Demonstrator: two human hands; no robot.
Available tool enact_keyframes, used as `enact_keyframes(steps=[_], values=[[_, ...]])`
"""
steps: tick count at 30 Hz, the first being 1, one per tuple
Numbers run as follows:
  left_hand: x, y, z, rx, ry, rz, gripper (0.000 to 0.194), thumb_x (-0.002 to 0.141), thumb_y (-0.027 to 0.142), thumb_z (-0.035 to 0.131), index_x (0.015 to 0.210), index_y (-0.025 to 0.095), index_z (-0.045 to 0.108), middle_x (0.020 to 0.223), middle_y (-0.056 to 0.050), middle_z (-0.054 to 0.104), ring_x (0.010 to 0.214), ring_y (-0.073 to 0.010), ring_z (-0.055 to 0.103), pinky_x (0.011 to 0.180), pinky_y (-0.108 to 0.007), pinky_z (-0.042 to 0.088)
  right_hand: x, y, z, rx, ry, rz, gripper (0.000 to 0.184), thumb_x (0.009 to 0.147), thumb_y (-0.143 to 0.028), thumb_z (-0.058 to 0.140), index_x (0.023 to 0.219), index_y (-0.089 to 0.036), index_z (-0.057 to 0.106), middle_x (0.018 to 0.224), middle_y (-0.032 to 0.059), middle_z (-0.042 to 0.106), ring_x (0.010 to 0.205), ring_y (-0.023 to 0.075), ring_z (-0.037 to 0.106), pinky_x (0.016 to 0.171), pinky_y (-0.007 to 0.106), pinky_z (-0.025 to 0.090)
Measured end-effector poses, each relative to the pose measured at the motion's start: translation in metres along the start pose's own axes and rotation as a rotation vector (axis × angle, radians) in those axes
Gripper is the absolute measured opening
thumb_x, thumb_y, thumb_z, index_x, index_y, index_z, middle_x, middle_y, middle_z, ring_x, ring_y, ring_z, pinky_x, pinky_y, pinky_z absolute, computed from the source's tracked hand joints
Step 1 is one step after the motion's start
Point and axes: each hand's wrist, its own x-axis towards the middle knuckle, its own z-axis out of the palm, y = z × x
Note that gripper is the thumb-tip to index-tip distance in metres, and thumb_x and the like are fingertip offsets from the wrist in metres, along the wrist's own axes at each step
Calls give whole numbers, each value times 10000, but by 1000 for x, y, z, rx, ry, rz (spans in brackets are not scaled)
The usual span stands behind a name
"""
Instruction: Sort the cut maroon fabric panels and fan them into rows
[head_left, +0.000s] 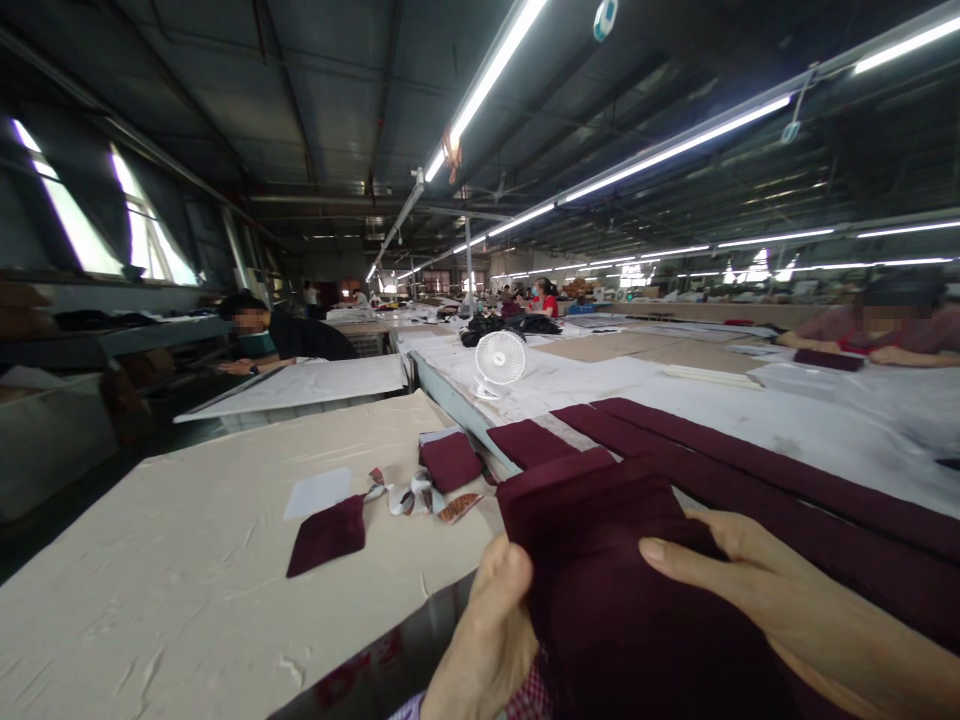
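Observation:
A stack of dark maroon fabric pieces (600, 560) is held low in the middle of the view. My left hand (487, 640) grips its left edge, thumb pressed on top and fingers hidden beneath. My right hand (780, 600) lies over the right side of the stack, with the thumb stretched across the cloth. Long maroon fabric strips (750, 460) run away to the right across the white table (787, 420).
On the cream table (187, 560) to the left lie a maroon piece (326, 535), a white card (319, 492), a small maroon stack (450, 460) and labels (416, 495). A white fan (500, 358) stands beyond. People sit at tables on the left (277, 335) and the far right (885, 325).

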Motion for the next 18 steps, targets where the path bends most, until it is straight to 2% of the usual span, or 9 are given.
enact_keyframes(steps=[2, 5, 9, 12, 15, 18], values=[[-1, -6, -2, 88, -17, 15, 421, 666, 300, 900, 1064, 215, 791, 1092, -110, 792, 1201, -356, 655, 1144, -518, 394, 0, -4, 2, 79, -105, 30, 442, 863, -527, 630, 1138, -204, 756, 997, 89, 797, 984, 332, 745, 872, 453, 620], [1, -14, 2, 154, -1, 26, 374, 685, 202, 880, 1048, 201, 794, 1018, -111, 806, 1096, -328, 713, 1081, -489, 467, 1, -6, 5, 10, -66, 13, 411, 844, -523, 648, 1077, -207, 770, 943, 72, 801, 912, 319, 758, 832, 435, 634], [4, -18, 7, 161, 122, 54, 284, 728, 195, 850, 1008, 210, 805, 961, -94, 814, 993, -283, 750, 1011, -425, 523, 3, 0, 7, -145, 114, -96, 366, 810, -481, 649, 1029, -217, 775, 971, 66, 800, 883, 312, 760, 848, 431, 633], [5, -16, 7, 174, 179, 53, 202, 742, 211, 842, 942, 202, 815, 897, -86, 816, 933, -270, 761, 979, -407, 539, 5, 6, 8, -301, 222, -176, 345, 762, -448, 642, 978, -215, 776, 1019, 88, 791, 945, 333, 746, 915, 467, 606], [6, -10, 4, 203, 166, 49, 196, 730, 207, 849, 923, 205, 819, 896, -84, 816, 918, -265, 761, 972, -404, 536, 5, 8, 8, -325, 202, -158, 383, 720, -416, 671, 1024, -198, 752, 1099, 121, 769, 1023, 350, 722, 935, 481, 595], [4, -3, -1, 262, 140, 45, 247, 725, 224, 854, 969, 213, 818, 921, -79, 817, 932, -269, 756, 976, -400, 527, 3, 4, 7, -207, 170, -173, 550, 767, -492, 682, 1228, -192, 668, 1245, 144, 713, 1106, 325, 697, 940, 433, 597]])
